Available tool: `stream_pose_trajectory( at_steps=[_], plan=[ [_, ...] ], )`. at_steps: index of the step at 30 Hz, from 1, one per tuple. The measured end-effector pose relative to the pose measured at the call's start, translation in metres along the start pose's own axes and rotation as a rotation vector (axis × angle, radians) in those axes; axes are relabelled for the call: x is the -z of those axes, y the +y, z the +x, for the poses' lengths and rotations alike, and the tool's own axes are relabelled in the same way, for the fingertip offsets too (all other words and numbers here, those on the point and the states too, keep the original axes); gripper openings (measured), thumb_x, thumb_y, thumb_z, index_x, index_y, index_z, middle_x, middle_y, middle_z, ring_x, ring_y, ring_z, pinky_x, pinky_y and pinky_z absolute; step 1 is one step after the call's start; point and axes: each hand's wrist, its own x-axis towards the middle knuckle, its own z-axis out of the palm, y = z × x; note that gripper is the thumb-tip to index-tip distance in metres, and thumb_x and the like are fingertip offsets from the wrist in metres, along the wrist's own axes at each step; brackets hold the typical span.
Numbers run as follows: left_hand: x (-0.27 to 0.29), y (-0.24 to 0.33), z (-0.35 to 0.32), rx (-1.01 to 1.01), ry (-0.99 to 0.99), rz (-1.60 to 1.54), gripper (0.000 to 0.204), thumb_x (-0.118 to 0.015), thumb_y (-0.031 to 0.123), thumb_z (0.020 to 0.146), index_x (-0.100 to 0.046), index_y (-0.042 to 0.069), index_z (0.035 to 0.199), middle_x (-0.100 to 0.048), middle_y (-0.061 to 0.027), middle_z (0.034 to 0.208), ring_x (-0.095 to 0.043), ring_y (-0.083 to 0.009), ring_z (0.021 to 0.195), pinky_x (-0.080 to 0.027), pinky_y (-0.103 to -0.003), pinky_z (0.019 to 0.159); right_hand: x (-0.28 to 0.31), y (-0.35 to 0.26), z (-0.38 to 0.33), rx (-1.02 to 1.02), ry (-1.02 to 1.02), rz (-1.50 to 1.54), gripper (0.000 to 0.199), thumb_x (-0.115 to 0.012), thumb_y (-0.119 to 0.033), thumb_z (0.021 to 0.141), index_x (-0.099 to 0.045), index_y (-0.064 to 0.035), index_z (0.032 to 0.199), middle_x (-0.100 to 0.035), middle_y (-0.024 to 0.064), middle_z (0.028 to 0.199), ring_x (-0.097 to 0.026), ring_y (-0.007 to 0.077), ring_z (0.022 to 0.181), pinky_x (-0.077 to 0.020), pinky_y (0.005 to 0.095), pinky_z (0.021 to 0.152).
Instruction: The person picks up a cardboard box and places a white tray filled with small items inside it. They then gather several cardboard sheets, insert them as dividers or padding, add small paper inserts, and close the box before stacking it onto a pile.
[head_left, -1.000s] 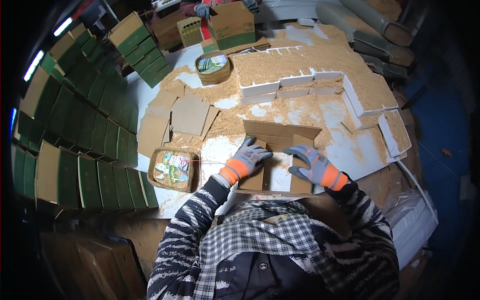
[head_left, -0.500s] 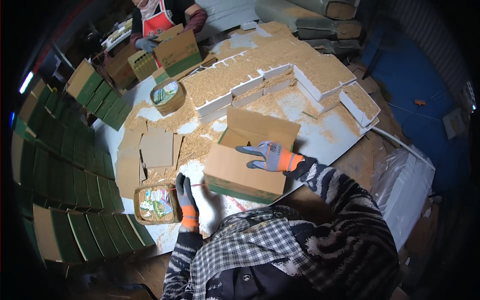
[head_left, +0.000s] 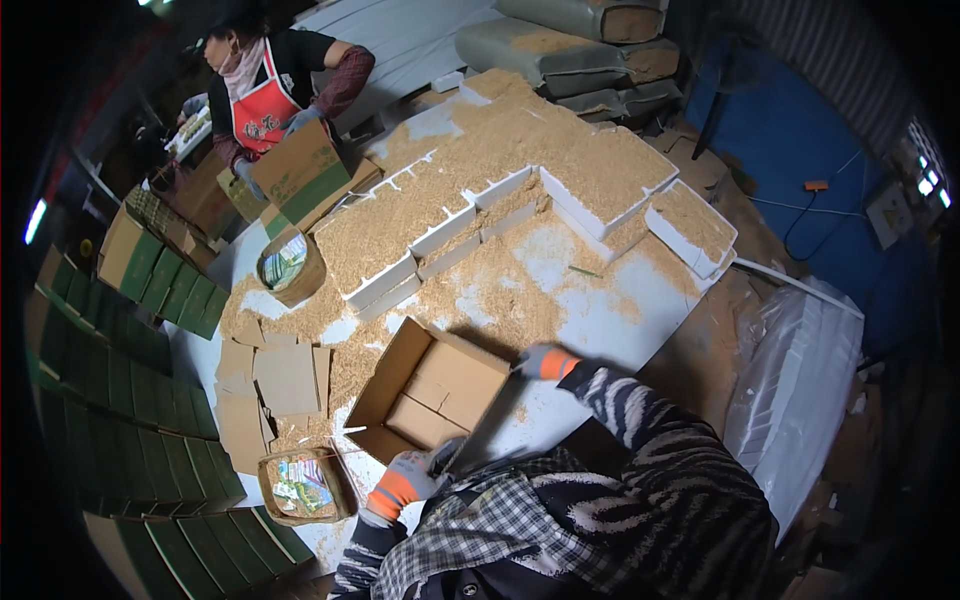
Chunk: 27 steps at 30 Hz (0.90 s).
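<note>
An open cardboard box [head_left: 455, 377] stands on the table in front of me, its bare bottom and inner walls facing up. My left hand [head_left: 412, 480], in a grey and orange glove, is closed on the box's near edge. My right hand [head_left: 545, 362], gloved the same way, is at the right corner with its fingers closed around the rim, partly hidden. Left of the box lies a wicker basket [head_left: 345, 492] holding colourful printed packets [head_left: 300, 485]. Flat cardboard pieces [head_left: 285, 380] lie beyond that basket.
Sawdust-like filling [head_left: 480, 130] covers much of the white table [head_left: 545, 425], with white foam dividers [head_left: 445, 235] standing in it. A second basket [head_left: 300, 280] sits farther left. Green and brown boxes [head_left: 180, 470] are stacked at left. Across the table, a person [head_left: 265, 110] in a red apron handles a box.
The box has turned and tipped so that its open top shows. My left hand has come from beside the basket to its near edge; my right hand has moved to its right corner.
</note>
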Motion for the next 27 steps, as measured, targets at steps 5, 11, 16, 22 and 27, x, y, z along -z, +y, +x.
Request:
stream_pose_trajectory(
  at_steps=[5, 11, 16, 22, 27],
  plan=[
    [0.036, 0.005, -0.003, 0.160, 0.189, -0.342, 0.029, -0.068, 0.033, 0.081, -0.073, 0.008, 0.096, -0.070, -0.0151, 0.089, -0.067, -0.0310, 0.081, -0.052, -0.035, 0.074, 0.142, 0.173, 0.055, -0.187, 1.452, 1.018, 0.028, -0.072, -0.026, 0.081, -0.066, 0.0016, 0.078, -0.066, 0.0129, 0.071, -0.063, 0.0222, 0.064, -0.0484, 0.0342, 0.062],
    [0.061, -0.006, 0.037, -0.028, 0.620, -0.309, 0.025, -0.065, 0.016, 0.080, -0.068, 0.006, 0.103, -0.066, -0.0146, 0.106, -0.060, -0.0326, 0.102, -0.046, -0.039, 0.092, 0.177, 0.354, 0.100, -1.227, 1.220, 0.578, 0.082, -0.081, -0.048, 0.066, -0.049, 0.0061, 0.117, -0.064, 0.0199, 0.098, -0.063, 0.0291, 0.087, -0.0493, 0.0381, 0.071],
    [0.031, -0.022, 0.014, 0.432, 1.263, -0.434, 0.041, -0.063, 0.007, 0.084, -0.058, 0.008, 0.125, -0.043, -0.0137, 0.141, -0.036, -0.0341, 0.133, -0.030, -0.041, 0.109, 0.193, 0.227, 0.108, -0.990, 1.498, 1.138, 0.062, -0.087, -0.029, 0.062, -0.053, 0.0040, 0.103, -0.064, 0.0177, 0.095, -0.063, 0.0308, 0.085, -0.0485, 0.0395, 0.070],
    [0.003, -0.052, 0.015, 0.419, 1.115, -0.867, 0.054, -0.054, 0.025, 0.095, -0.038, 0.000, 0.140, -0.041, -0.0152, 0.143, -0.034, -0.0269, 0.135, -0.025, -0.034, 0.111, 0.167, 0.139, -0.017, -0.004, 1.234, 1.455, 0.022, -0.069, -0.010, 0.081, -0.058, 0.0016, 0.096, -0.060, 0.0077, 0.092, -0.056, 0.0181, 0.087, -0.0486, 0.0317, 0.078],
    [-0.005, -0.056, 0.032, 0.390, 1.148, -0.776, 0.057, -0.053, 0.028, 0.096, -0.035, -0.002, 0.141, -0.039, -0.0188, 0.143, -0.035, -0.0282, 0.134, -0.026, -0.034, 0.111, 0.183, 0.061, -0.108, 0.375, 0.993, 0.119, 0.032, -0.058, -0.005, 0.084, -0.059, -0.0055, 0.116, -0.057, 0.0236, 0.116, -0.056, 0.0373, 0.108, -0.0456, 0.0425, 0.091]
  ],
)
